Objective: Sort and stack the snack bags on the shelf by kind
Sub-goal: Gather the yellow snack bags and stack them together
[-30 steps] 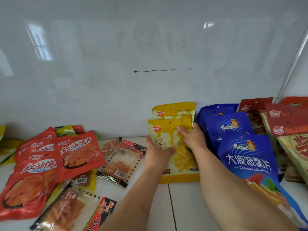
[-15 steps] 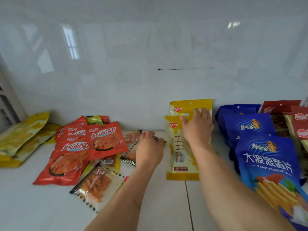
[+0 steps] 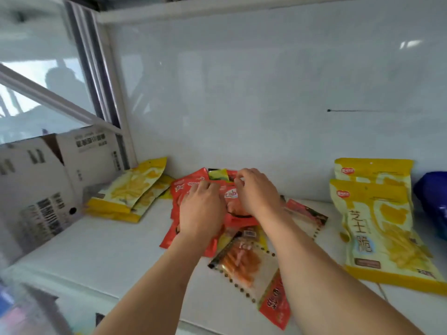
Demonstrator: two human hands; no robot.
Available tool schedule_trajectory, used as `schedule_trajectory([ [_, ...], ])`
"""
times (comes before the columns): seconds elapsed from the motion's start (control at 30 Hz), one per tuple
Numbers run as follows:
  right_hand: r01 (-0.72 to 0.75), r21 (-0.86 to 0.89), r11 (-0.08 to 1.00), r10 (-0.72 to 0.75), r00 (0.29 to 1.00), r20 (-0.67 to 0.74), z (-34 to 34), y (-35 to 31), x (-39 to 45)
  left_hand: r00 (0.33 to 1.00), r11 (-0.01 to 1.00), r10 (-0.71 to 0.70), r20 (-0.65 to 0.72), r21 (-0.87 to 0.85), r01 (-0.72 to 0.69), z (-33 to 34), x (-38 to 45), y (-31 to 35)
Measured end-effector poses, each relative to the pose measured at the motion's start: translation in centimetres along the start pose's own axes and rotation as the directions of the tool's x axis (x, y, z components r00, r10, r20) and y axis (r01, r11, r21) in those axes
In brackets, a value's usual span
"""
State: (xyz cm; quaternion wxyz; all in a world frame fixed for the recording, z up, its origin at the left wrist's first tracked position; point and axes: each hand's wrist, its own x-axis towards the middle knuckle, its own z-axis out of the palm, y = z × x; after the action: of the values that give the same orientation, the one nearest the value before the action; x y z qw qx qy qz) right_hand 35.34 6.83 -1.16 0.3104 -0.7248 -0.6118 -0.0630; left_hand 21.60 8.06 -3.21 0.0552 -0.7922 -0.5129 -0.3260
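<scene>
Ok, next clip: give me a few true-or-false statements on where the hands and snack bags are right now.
1. Both hands, left and right, are over the red snack bags. True.
2. The right hand rests on the yellow bags at the right. False: those bags lie untouched, apart from both hands.
3. A cardboard box stands at the shelf's left end. True.
4. The clear packet with orange strips lies behind the red bags, against the back wall. False: it lies nearer the camera, between the forearms.
</scene>
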Motion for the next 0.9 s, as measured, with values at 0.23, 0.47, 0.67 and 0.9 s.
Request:
schedule_trajectory([
  [0.23, -0.137, 0.324, 0.936, 0.105, 0.988, 0.117, 8.0, -12.8, 5.2, 0.997, 0.997, -0.078, 0.022, 0.013, 0.078, -1.8, 3.6, -14.8],
  [0.47, -0.447, 0.533, 0.718, 0.279, 0.887, 0.367, 16.0, -18.6, 7.2, 0.919, 0.923, -0.378, 0.115, -0.037, 0.384, -0.7, 7.9, -25.5],
  [0.67, -0.689, 0.628, 0.362, 0.408, 0.723, 0.558, 18.8, -19.6, 8.4, 0.765, 0.790, -0.526, 0.372, -0.119, 0.602, 1.1, 9.6, -29.4],
  [0.9, -0.750, 0.646, 0.143, 0.428, 0.635, 0.643, 19.6, -20.5, 9.3, 0.723, 0.706, -0.512, 0.463, -0.253, 0.662, 0.7, 10.0, -31.4],
])
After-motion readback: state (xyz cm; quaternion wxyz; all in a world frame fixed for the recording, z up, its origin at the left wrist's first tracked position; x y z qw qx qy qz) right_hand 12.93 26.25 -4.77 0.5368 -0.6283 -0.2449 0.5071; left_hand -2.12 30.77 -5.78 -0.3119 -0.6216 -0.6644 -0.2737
